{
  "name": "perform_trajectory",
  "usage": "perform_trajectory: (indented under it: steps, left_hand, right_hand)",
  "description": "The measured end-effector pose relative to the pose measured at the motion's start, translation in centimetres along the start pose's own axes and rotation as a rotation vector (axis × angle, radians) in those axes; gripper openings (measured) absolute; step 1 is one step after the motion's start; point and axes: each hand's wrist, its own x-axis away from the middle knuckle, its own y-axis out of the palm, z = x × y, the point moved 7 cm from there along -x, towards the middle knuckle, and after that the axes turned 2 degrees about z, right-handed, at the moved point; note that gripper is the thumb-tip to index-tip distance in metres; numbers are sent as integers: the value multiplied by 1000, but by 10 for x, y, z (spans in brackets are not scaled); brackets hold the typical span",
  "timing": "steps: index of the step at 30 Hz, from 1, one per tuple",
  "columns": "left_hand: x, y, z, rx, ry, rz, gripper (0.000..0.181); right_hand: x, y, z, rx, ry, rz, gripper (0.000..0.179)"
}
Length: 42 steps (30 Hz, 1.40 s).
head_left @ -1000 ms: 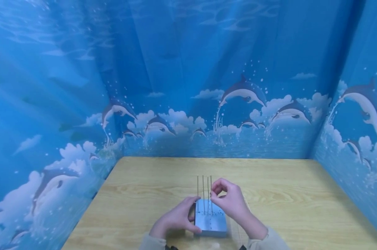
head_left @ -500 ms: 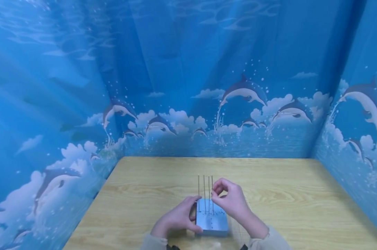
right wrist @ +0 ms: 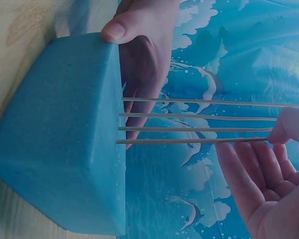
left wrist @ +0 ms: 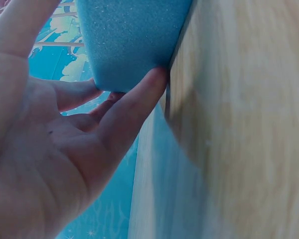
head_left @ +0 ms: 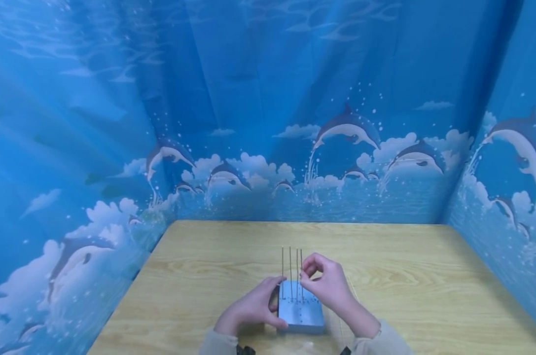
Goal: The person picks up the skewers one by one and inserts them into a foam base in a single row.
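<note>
A blue foam block (head_left: 301, 315) stands on the table, its top dotted with small holes. Several thin wooden sticks rise upright from it in a row. My left hand (head_left: 252, 305) holds the block by its left side, thumb at the near corner and fingers behind; in the left wrist view a fingertip lies at the block's lower edge (left wrist: 139, 74). My right hand (head_left: 327, 282) pinches the rightmost stick (right wrist: 174, 141) partway up between thumb and fingers. In the right wrist view this stick's lower end meets the block's top, beside the other sticks (right wrist: 189, 101).
The wood-grain table (head_left: 196, 276) is bordered at the back and sides by a blue dolphin-print curtain (head_left: 250, 123). A thin pale stick (head_left: 353, 290) lies on the table behind my right forearm. Something small and whitish (head_left: 305, 345) lies in front of the block.
</note>
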Motion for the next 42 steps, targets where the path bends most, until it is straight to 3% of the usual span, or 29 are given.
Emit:
perform_trajectory:
  steps: [10,22,28,33,42]
  left_hand:
    - [0,0,2,0,-3,-7,114]
    - [-1,0,3,-8,-7,-9,114]
    - [0,0,2,3,-16,-4,115]
    - [2,0,1,24,-28,-8,116]
    - [1,2,2,37,-26,-16,115]
  right_hand:
    - [2,-3,3,-7,6,-29,15]
    - [3,-7,-1,0,-44,-105,11]
    - [2,-26,8,5,-67,-84,13]
    - [0,-54,30,32,19,-55,14]
    - [3,-97,80,71,229,-108,22]
